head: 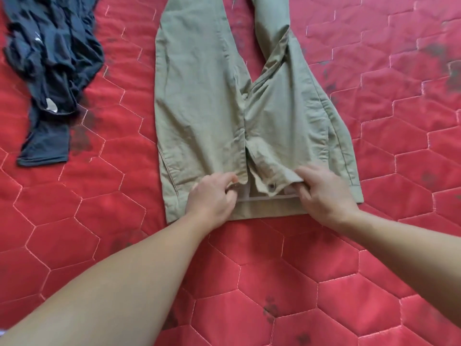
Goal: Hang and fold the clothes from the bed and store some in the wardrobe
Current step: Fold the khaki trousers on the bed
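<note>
Both hands (pixel 212 198) (pixel 324 196) pinch the trousers' (pixel 199 108) waistband — legs cut off above.

Khaki trousers (pixel 207 101) – red bedspread (pixel 374 245), pale hexagon stitching, dark blotches – navy garment (pixel 55 61).

No writing can be read anywhere here. The dark shirt (pixel 53 71) crumpled on the bed has a small pale tag (pixel 51 105) showing near its collar, but whatever is printed on it is too blurred and small to make out. A pale mark higher up on the same shirt is just a smudge of light from where I stand. The button (pixel 271 186) at the open waist of the trousers (pixel 212 108) is plain as far as can be told, with no lettering legible.
</note>
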A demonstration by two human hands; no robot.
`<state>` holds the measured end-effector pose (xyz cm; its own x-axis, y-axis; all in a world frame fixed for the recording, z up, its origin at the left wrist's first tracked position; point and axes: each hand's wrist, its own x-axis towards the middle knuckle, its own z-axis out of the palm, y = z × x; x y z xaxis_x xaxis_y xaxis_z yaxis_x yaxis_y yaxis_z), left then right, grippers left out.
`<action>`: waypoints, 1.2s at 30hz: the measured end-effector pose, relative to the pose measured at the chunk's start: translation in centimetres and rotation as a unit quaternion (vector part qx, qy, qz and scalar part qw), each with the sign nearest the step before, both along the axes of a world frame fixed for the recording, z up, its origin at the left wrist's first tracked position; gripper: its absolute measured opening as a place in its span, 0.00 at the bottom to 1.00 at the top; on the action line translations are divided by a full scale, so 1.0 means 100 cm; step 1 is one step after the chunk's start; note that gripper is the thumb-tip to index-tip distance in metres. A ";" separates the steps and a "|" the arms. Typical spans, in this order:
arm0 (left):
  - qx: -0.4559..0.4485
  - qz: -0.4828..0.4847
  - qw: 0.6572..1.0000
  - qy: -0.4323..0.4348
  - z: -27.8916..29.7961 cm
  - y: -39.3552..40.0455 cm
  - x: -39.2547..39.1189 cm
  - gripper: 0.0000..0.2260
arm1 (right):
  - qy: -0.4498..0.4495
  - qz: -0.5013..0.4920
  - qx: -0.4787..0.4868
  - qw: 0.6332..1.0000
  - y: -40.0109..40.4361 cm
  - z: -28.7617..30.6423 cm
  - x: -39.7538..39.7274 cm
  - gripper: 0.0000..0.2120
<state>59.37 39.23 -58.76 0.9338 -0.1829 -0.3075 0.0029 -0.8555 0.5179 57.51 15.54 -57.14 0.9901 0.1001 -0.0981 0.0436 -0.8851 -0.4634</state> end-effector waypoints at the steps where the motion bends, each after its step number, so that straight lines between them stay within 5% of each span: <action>1: 0.021 -0.023 1.000 0.002 0.001 0.003 -0.004 0.14 | 0.015 0.040 -0.030 0.999 -0.004 0.001 -0.006 0.05; 8: 0.144 -0.143 0.979 0.009 -0.013 -0.003 -0.033 0.13 | 0.114 0.185 -0.202 0.955 0.014 -0.007 -0.026 0.07; 12: 0.119 -0.186 0.975 -0.018 -0.017 -0.003 -0.052 0.33 | 0.158 0.211 -0.233 0.936 0.038 -0.002 -0.038 0.10; 15: 0.132 -0.247 0.960 0.008 -0.014 -0.003 -0.063 0.37 | 0.190 0.244 -0.244 0.919 0.058 0.005 -0.050 0.14; 20: 0.182 -0.317 0.930 0.028 -0.001 -0.007 -0.085 0.21 | 0.328 0.257 -0.182 0.891 0.081 0.015 -0.076 0.16; 24: 0.151 -0.349 0.920 0.098 0.010 -0.013 -0.091 0.16 | 0.586 0.179 -0.015 0.790 0.061 0.024 -0.057 0.11; 26: 0.159 -0.386 0.895 0.157 0.016 -0.017 -0.083 0.16 | 0.496 0.039 0.073 0.864 0.036 0.025 -0.036 0.08; 28: 0.178 -0.423 0.860 0.225 0.024 -0.027 -0.064 0.20 | 0.246 -0.131 0.028 0.960 0.007 0.024 -0.017 0.05; 30: 0.145 -0.377 0.881 0.246 0.032 -0.044 -0.035 0.22 | 0.137 -0.211 -0.073 0.965 -0.015 0.020 -0.003 0.11; 33: 0.030 -0.172 0.978 0.117 0.039 -0.072 0.016 0.11 | 0.236 -0.274 -0.030 0.932 -0.027 0.007 0.015 0.24; 36: -0.021 -0.025 0.999 -0.009 0.031 -0.095 0.068 0.16 | 0.225 -0.295 0.092 0.924 -0.019 -0.004 0.022 0.11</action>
<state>66.16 29.77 -55.62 0.9282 -0.2425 -0.2821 -0.0490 -0.8314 0.5535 59.69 13.64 -57.52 0.7402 -0.3886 -0.5486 -0.6558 -0.5973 -0.4617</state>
